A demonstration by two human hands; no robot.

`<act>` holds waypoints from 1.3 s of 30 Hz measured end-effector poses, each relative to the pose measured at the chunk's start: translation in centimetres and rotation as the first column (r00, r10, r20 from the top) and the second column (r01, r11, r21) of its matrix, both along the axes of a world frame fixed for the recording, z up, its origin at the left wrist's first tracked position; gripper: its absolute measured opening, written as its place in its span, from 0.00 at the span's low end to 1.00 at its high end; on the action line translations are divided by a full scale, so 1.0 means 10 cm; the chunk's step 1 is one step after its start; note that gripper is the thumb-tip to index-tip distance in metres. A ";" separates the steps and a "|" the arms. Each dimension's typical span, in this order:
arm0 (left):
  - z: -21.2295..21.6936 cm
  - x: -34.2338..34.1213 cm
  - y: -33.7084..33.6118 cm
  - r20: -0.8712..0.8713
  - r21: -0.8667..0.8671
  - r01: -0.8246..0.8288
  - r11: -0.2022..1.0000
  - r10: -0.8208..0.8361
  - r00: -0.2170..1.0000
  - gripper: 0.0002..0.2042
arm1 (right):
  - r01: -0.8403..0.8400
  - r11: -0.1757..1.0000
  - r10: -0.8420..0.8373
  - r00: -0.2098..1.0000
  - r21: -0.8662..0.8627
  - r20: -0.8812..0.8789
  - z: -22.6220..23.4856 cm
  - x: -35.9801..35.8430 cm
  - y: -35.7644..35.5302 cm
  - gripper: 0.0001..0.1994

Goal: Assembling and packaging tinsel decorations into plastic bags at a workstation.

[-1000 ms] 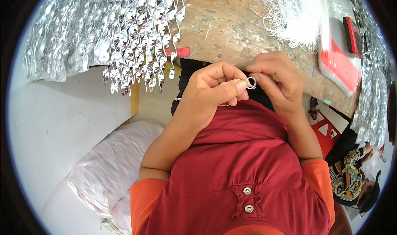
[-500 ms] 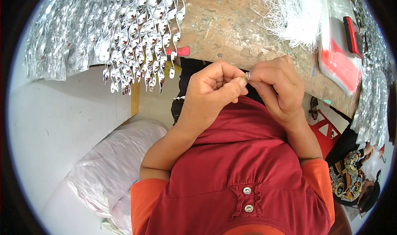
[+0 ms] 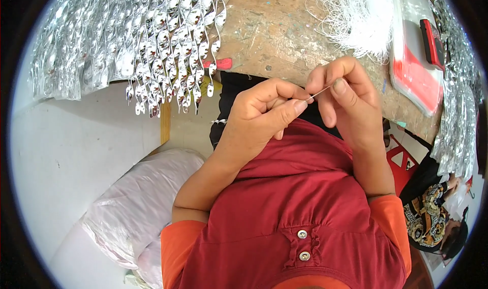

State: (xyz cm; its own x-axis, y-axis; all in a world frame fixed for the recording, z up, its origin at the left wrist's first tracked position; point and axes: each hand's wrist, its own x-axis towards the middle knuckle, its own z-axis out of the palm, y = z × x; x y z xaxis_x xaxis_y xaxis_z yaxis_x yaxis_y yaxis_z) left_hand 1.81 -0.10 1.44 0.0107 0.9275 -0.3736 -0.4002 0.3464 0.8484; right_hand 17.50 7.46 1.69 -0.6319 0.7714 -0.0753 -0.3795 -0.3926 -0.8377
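Note:
A short, thin pale strand [image 3: 319, 92] runs straight between my two hands, above my lap at the table's front edge. My left hand [image 3: 264, 110] pinches its lower end between thumb and forefinger, the other fingers curled beneath. At the upper end, the thumb and forefinger of my right hand [image 3: 356, 98] close on it, with the remaining fingers loosely bent. Whether the strand is thread or a needle is too fine to make out. Silver spiral strips [image 3: 190, 50] hang over the table edge to the left of my hands.
On the worn wooden table [image 3: 269, 29] lie a bundle of white thread [image 3: 358, 22], clear plastic sleeves with red [image 3: 414, 80], a red-and-black device [image 3: 432, 44] and a red piece [image 3: 218, 64]. More silver strips [image 3: 455, 131] hang at right. A stuffed whitish bag [image 3: 142, 202] rests below left.
My hands were together at the fingertips over a small whitish loop. The right hand has since drawn a little away and turned, and a straight thin strand now shows between them.

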 end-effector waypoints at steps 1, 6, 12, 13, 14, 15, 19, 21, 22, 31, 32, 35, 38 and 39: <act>0.02 0.00 0.01 0.025 -0.020 0.004 1.000 -0.004 1.000 0.06 | 0.000 1.000 0.000 1.000 0.000 0.000 -0.01 0.01 0.02 0.05; -0.03 -0.07 0.02 0.236 -0.044 0.016 0.999 -0.005 0.972 0.04 | -0.109 0.981 0.097 0.992 -0.160 -0.078 -0.14 -0.02 0.03 0.06; -0.04 -0.18 0.00 0.511 0.031 -0.096 0.995 0.067 0.857 0.04 | -0.072 0.992 0.056 0.988 0.106 0.144 -0.23 0.00 -0.16 0.03; -0.09 -0.21 -0.01 0.383 0.016 0.027 0.999 -0.032 0.923 0.06 | -0.006 0.990 -0.014 0.989 0.138 0.146 -0.20 -0.01 -0.16 0.03; -0.05 -0.18 0.00 0.237 0.013 0.098 0.995 -0.098 0.967 0.08 | 0.043 0.982 -0.060 0.995 0.186 0.084 -0.10 0.02 -0.11 0.02; -0.03 -0.12 0.00 0.083 -0.008 0.158 0.987 -0.157 0.984 0.10 | -0.007 0.958 -0.001 1.000 0.288 0.029 -0.01 0.11 0.02 0.04; -0.22 -0.02 -0.08 -0.485 0.265 0.366 0.892 -0.205 0.850 0.13 | 0.286 0.895 -0.279 0.958 0.343 -0.072 0.40 0.26 0.39 0.05; -0.32 -0.05 -0.14 -0.584 0.289 0.389 0.875 -0.161 0.796 0.12 | 0.251 0.912 -0.189 0.960 0.326 -0.208 0.37 0.38 0.62 0.07; -0.29 -0.07 -0.15 -0.594 0.293 0.388 0.874 -0.151 0.790 0.12 | 0.250 0.910 -0.183 0.958 0.331 -0.220 0.33 0.41 0.67 0.07; 0.25 -0.87 0.35 -0.842 0.406 -0.161 0.900 0.437 0.317 0.12 | 0.205 0.803 -0.364 0.912 0.559 0.189 0.01 0.32 0.52 0.14; 0.25 -0.97 0.43 -0.842 0.408 -0.160 0.899 0.438 0.314 0.12 | 0.214 0.809 -0.374 0.905 0.547 0.200 -0.01 0.32 0.49 0.13; 0.20 -1.20 0.64 -0.900 0.407 -0.142 0.902 0.422 0.105 0.14 | 0.176 0.844 -0.349 0.897 0.506 0.271 -0.04 0.36 0.48 0.12; 0.09 -1.30 0.75 -0.944 0.320 -0.059 0.946 0.313 -0.106 0.17 | 0.197 0.854 -0.353 0.899 0.482 0.258 -0.10 0.36 0.49 0.11; 0.09 -1.28 0.77 -0.943 0.323 -0.045 0.945 0.317 -0.097 0.17 | 0.194 0.852 -0.359 0.892 0.486 0.273 -0.10 0.39 0.49 0.10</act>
